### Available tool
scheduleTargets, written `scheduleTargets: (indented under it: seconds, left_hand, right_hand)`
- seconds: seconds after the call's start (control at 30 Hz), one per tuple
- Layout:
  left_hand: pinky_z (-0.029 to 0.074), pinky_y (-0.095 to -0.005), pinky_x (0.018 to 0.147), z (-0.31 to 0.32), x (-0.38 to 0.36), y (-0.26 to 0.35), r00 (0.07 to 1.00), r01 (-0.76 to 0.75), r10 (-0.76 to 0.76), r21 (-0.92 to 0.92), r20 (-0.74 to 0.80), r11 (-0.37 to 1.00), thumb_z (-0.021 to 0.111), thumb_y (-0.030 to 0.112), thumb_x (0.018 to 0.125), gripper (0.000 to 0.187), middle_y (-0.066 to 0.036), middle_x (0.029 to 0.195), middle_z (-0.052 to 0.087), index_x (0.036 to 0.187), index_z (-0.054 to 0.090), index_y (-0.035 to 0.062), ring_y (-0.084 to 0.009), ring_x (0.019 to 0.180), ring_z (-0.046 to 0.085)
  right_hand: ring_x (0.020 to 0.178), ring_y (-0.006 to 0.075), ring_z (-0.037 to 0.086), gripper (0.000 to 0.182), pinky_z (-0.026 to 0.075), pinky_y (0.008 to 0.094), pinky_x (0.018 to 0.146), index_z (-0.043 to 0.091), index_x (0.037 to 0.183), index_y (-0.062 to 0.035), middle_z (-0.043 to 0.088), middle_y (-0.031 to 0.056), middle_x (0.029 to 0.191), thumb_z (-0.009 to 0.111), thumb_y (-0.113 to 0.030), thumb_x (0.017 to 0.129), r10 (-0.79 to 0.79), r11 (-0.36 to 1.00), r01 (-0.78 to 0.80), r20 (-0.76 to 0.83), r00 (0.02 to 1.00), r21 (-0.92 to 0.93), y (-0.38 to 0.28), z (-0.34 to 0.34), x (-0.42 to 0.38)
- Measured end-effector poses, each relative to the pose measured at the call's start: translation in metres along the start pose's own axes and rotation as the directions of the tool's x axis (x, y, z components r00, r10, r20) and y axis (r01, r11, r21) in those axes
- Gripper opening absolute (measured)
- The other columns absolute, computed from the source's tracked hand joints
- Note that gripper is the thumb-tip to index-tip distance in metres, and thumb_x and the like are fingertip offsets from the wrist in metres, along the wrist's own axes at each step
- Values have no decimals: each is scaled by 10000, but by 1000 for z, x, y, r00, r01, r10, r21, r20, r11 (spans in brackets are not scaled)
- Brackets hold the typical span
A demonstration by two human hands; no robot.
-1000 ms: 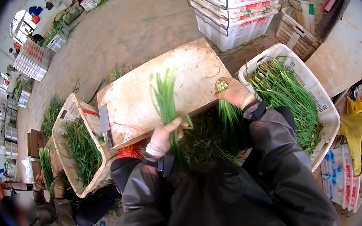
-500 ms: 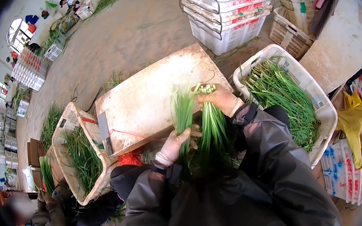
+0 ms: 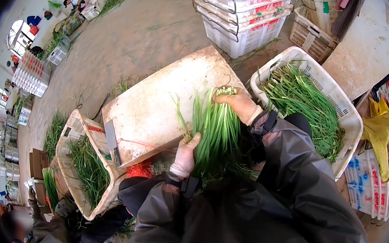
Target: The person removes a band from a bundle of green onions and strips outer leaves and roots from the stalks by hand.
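Note:
My right hand [image 3: 238, 106], in a pale glove, is wrapped round the upper end of a bunch of garlic chives [image 3: 220, 133]. The pale cut ends stick out above its fingers, and the green leaves hang down over my lap. My left hand [image 3: 185, 156], also gloved, is closed on a few thin chives [image 3: 181, 116] that stand up above its thumb. It is just left of the main bunch, and its fingertips are partly hidden. Both hands are at the near edge of a worn, pale board [image 3: 168, 100].
Crates of loose chives stand at my left [image 3: 83, 177] and right [image 3: 308, 108]. Stacked white crates [image 3: 247, 14] rise beyond the board. Red twine [image 3: 140, 170] hangs below the board. A co-worker [image 3: 49, 234] sits at the lower left.
My left hand has moved slightly left and down, away from the right hand. The thick sheaf it held upright now fans out beside the right hand's bunch; only a few stalks remain in it.

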State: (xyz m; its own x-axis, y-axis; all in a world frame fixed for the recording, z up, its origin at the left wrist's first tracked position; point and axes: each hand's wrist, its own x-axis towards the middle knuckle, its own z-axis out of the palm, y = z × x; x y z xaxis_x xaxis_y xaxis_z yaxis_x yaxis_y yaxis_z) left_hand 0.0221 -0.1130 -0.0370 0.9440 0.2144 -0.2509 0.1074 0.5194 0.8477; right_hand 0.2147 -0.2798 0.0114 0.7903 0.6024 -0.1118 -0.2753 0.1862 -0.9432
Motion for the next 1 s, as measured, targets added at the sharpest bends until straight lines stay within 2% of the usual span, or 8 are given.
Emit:
scheduleTargets:
  seconds: [0.03, 0.13, 0.27, 0.37, 0.47, 0.57, 0.87, 1.0]
  left_hand:
    - [496, -304, 993, -3, 1, -3, 1000, 11, -11, -11, 4, 1000, 635, 223, 1039, 393, -31, 1216, 698, 1383, 602, 36, -141, 1054, 645]
    - [540, -276, 873, 0, 0, -4, 998, 58, -57, -10, 6, 998, 669, 172, 1021, 285, -27, 1111, 732, 1259, 681, 16, -122, 934, 669]
    - [543, -271, 870, 8, -3, -3, 1000, 11, -10, 89, -2, 996, 700, 107, 989, 270, -34, 1090, 742, 1243, 688, 17, -123, 927, 675]
    - [533, -267, 878, 5, -3, -5, 999, 38, -38, 120, -2, 992, 702, 89, 981, 266, -24, 1088, 740, 1238, 693, 23, -120, 930, 670]
    - [509, -276, 906, 1, -4, -3, 989, 144, -145, 44, 4, 989, 679, 114, 994, 269, 5, 1089, 732, 1251, 693, 35, -119, 941, 654]
    - [508, -279, 915, -4, 3, -16, 999, 2, 2, 85, -48, 996, 667, 145, 1005, 282, -2, 1090, 730, 1265, 687, 35, -116, 952, 655]
    - [509, -263, 899, 6, -8, -11, 986, 151, -155, 75, 60, 986, 654, 241, 1029, 304, -16, 1108, 723, 1246, 693, 32, -100, 962, 650]
    - [517, -262, 895, 7, -9, -10, 987, 146, -145, -1, 73, 989, 657, 265, 1031, 325, -21, 1089, 732, 1246, 690, 23, -104, 951, 657]
  right_hand:
    - [907, 158, 691, 157, 533, 297, 865, 735, 1042, -22, 746, 40, 975, 739, -39, 886, 5, 1000, -5, 30, 1000, 4, 1, -3, 2]
    - [911, 155, 690, 203, 535, 291, 859, 723, 1078, -22, 744, 38, 1001, 766, -39, 880, 55, 996, -57, 30, 998, 71, -3, -2, -1]
    - [912, 152, 693, 399, 535, 289, 862, 682, 1184, 5, 759, 65, 1024, 852, -67, 830, 18, 1000, -18, -9, 1000, 24, -4, 2, -2]
    - [911, 133, 678, 315, 536, 280, 855, 700, 1139, -29, 738, 31, 1013, 821, -52, 849, 19, 994, -27, -72, 997, -106, 2, 2, 0]
    - [908, 127, 670, 349, 528, 270, 859, 694, 1160, -26, 733, 25, 1012, 825, -47, 838, 52, 996, -52, -3, 999, -71, 4, -3, 3]
    - [907, 124, 666, 361, 531, 269, 845, 694, 1173, -24, 727, 17, 1016, 820, -44, 836, -23, 989, 17, -43, 999, -145, 0, 3, 0]
    - [889, 137, 682, 270, 556, 282, 817, 712, 1146, -29, 726, 33, 989, 763, -44, 881, 181, 981, -187, 100, 978, 55, 0, 4, -1]
    - [870, 153, 698, 214, 561, 288, 818, 722, 1104, -28, 740, 40, 951, 744, -34, 891, 186, 980, -194, 134, 973, 48, 1, 4, -3]
